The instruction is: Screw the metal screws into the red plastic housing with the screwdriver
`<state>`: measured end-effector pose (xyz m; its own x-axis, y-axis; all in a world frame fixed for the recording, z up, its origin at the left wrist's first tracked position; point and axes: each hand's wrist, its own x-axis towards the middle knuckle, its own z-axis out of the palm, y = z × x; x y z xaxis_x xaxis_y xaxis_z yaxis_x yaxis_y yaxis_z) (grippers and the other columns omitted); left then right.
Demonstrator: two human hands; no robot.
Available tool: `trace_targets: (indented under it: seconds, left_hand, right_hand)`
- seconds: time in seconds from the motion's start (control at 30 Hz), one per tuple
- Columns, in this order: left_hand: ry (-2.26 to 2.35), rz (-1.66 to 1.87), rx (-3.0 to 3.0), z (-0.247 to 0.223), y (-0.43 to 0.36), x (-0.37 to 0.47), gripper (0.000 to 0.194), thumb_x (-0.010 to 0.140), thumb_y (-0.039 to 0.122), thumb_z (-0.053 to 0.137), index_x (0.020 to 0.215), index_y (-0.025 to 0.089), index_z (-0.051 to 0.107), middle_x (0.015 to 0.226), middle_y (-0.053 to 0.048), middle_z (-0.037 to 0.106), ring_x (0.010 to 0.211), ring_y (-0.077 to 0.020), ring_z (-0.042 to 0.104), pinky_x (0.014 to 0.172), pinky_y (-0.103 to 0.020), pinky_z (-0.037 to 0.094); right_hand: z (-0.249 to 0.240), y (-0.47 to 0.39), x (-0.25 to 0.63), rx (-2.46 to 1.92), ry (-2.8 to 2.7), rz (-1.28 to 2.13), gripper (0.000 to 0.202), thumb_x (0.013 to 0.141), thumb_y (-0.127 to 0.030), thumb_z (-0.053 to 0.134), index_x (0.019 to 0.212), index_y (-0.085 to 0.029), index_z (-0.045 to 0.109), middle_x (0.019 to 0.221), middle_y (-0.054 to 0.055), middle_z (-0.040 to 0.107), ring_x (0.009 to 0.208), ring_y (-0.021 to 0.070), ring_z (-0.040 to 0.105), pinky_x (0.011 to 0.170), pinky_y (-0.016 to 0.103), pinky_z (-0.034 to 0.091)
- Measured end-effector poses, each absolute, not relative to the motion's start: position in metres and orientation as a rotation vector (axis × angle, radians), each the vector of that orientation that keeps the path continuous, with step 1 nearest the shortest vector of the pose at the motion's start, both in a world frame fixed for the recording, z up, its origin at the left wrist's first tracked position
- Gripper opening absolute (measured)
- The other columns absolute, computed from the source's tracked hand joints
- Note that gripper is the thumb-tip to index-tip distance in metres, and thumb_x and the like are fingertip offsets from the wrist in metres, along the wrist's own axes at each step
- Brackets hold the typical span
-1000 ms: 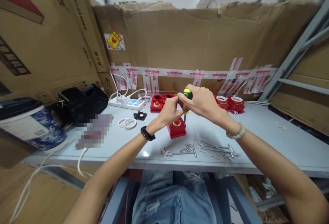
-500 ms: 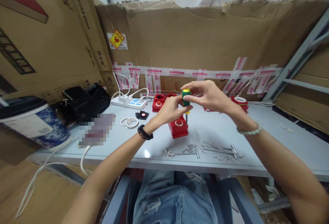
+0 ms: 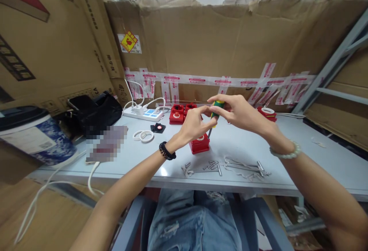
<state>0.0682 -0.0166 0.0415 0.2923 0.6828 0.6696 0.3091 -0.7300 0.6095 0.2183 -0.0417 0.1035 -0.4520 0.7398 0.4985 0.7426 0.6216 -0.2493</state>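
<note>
Leaning rightward at its top, the screwdriver point(image 3: 219, 104) is pinched in the grip of your right hand point(image 3: 241, 113) and your left hand point(image 3: 193, 124), shaft at the red block's point(image 3: 200, 147) right side, between the counter's point(image 3: 244, 143) front and back edges. Metal rods point(image 3: 220, 169) lie near the front edge.

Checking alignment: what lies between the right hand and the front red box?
In the head view, the screwdriver slants from the right hand toward the front red box, with the left hand at its handle.
</note>
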Motion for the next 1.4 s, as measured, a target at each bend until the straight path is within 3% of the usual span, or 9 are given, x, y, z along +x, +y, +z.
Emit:
trace_targets:
  seconds: [0.13,0.23,0.33,0.57,0.77,0.9,1.0,1.2,1.4]
  left_hand:
    - [0.974,1.522,2.161,0.037,-0.013,0.071,0.018,0.069,0.029,0.068,0.073,0.015,0.059,0.070,-0.002,0.065,0.062,-0.0118,0.056,0.059,-0.024,0.044]
    - [0.914,1.477,2.158,0.039,-0.008,0.068,0.018,0.072,0.030,0.067,0.072,0.014,0.059,0.068,-0.001,0.064,0.062,-0.0113,0.056,0.057,-0.023,0.044]
    - [0.847,1.301,2.202,0.045,-0.008,0.063,0.015,0.077,0.027,0.060,0.075,0.013,0.063,0.071,-0.003,0.067,0.066,-0.0125,0.059,0.058,-0.023,0.044]
    - [0.992,1.511,2.149,0.040,-0.010,0.068,0.026,0.067,0.035,0.073,0.078,0.014,0.061,0.072,-0.003,0.066,0.063,-0.0125,0.057,0.060,-0.025,0.045]
    - [0.825,1.307,2.153,0.041,-0.007,0.059,0.016,0.077,0.028,0.063,0.082,0.013,0.064,0.082,-0.006,0.070,0.076,-0.0150,0.064,0.069,-0.026,0.049]
    - [0.883,1.357,2.185,0.040,-0.012,0.061,0.020,0.074,0.032,0.067,0.085,0.015,0.064,0.085,-0.006,0.070,0.079,-0.0165,0.063,0.070,-0.028,0.048]
    - [0.912,1.488,2.123,0.036,-0.012,0.066,0.026,0.069,0.035,0.072,0.080,0.015,0.060,0.078,-0.004,0.068,0.071,-0.0141,0.061,0.066,-0.027,0.048]
    - [0.890,1.311,2.197,0.037,-0.010,0.060,0.015,0.078,0.027,0.060,0.084,0.015,0.065,0.081,-0.004,0.070,0.072,-0.0138,0.063,0.063,-0.024,0.046]
    - [0.939,1.462,2.142,0.030,-0.009,0.066,0.024,0.069,0.032,0.071,0.081,0.015,0.060,0.079,-0.004,0.067,0.072,-0.0137,0.060,0.064,-0.024,0.046]
  right_hand:
    - [0.099,-0.040,0.205,-1.468,-2.091,-0.404,0.044,0.087,-0.051,0.047,0.084,-0.013,0.067,0.072,0.012,0.068,0.064,0.0209,0.060,0.059,0.031,0.039]
    - [0.098,-0.039,0.206,-1.440,-2.138,-0.382,0.044,0.090,-0.049,0.042,0.103,-0.014,0.065,0.079,0.011,0.070,0.072,0.0228,0.061,0.064,0.032,0.040]
    - [0.099,-0.040,0.214,-1.169,-2.303,-0.124,0.040,0.092,-0.040,0.042,0.123,-0.019,0.055,0.098,0.007,0.070,0.076,0.0171,0.062,0.068,0.028,0.042]
    - [0.100,-0.039,0.203,-1.577,-2.078,-0.526,0.046,0.088,-0.054,0.044,0.090,-0.013,0.067,0.075,0.015,0.069,0.068,0.0245,0.062,0.059,0.032,0.037]
    - [0.104,-0.041,0.214,-1.117,-2.282,-0.149,0.034,0.090,-0.034,0.047,0.117,-0.019,0.061,0.107,0.008,0.069,0.079,0.0166,0.062,0.069,0.028,0.042]
    - [0.102,-0.041,0.209,-1.338,-2.129,-0.372,0.032,0.086,-0.044,0.053,0.090,-0.015,0.067,0.078,0.008,0.070,0.065,0.0181,0.059,0.061,0.029,0.038]
    - [0.100,-0.041,0.204,-1.528,-2.035,-0.538,0.042,0.088,-0.051,0.045,0.083,-0.015,0.067,0.072,0.011,0.068,0.064,0.0211,0.059,0.059,0.031,0.035]
    - [0.102,-0.043,0.217,-1.141,-2.300,-0.145,0.035,0.089,-0.036,0.048,0.117,-0.019,0.059,0.103,0.008,0.069,0.077,0.0164,0.061,0.068,0.027,0.041]
    - [0.095,-0.041,0.204,-1.508,-2.041,-0.482,0.040,0.085,-0.053,0.048,0.085,-0.016,0.064,0.067,0.009,0.067,0.060,0.0208,0.057,0.055,0.030,0.032]
